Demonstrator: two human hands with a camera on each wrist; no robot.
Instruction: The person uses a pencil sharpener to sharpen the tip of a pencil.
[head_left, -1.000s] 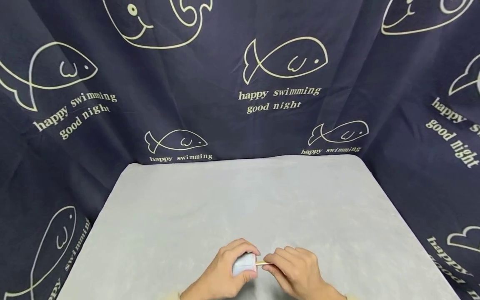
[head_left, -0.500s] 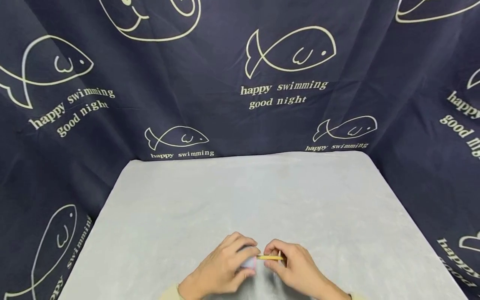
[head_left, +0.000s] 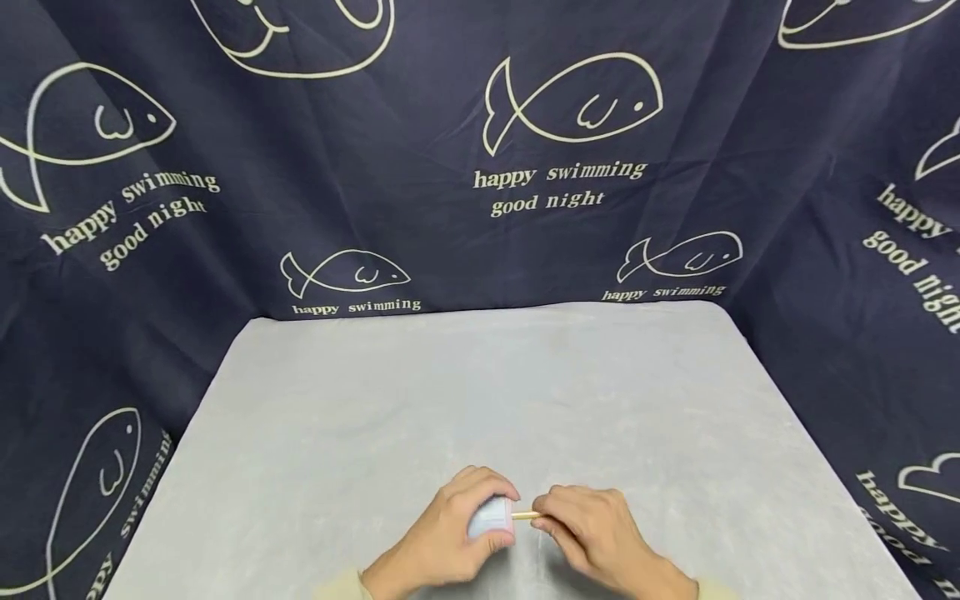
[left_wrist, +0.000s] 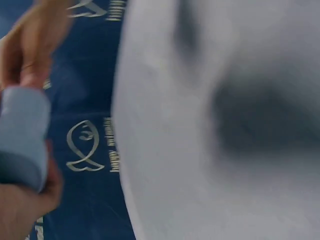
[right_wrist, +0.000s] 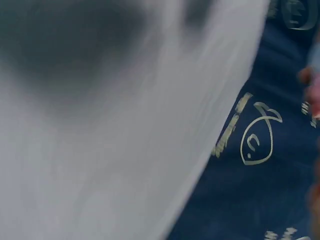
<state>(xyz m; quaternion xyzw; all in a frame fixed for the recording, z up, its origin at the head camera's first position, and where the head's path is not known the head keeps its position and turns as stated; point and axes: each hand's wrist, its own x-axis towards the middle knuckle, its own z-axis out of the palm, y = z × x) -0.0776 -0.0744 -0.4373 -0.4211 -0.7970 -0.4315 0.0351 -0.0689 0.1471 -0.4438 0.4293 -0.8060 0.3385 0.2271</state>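
My left hand (head_left: pixel 442 533) grips a small light-blue pencil sharpener (head_left: pixel 490 518) with a pink end, its thumb below and fingers over the top. A thin yellow pencil (head_left: pixel 526 516) sticks out of the pink end toward the right. Thumb and fingers of my right hand (head_left: pixel 596 529) pinch the pencil a short way from the sharpener, and its far part is hidden in that hand. In the left wrist view the blue body of the sharpener (left_wrist: pixel 22 130) shows at the left edge. Only a sliver of the pink end (right_wrist: pixel 315 95) appears in the right wrist view.
Both hands are over the near part of a table with a pale grey cover (head_left: pixel 480 392). Dark blue curtains (head_left: pixel 450 167) printed with fish and lettering hang behind it and along both sides. Dark, blurred shadows lie on the cover in both wrist views.
Half a second ago my right fingers were spread wider around the pencil, showing more of it; now they have rolled over it. The left hand still holds the sharpener, whose side shows more.
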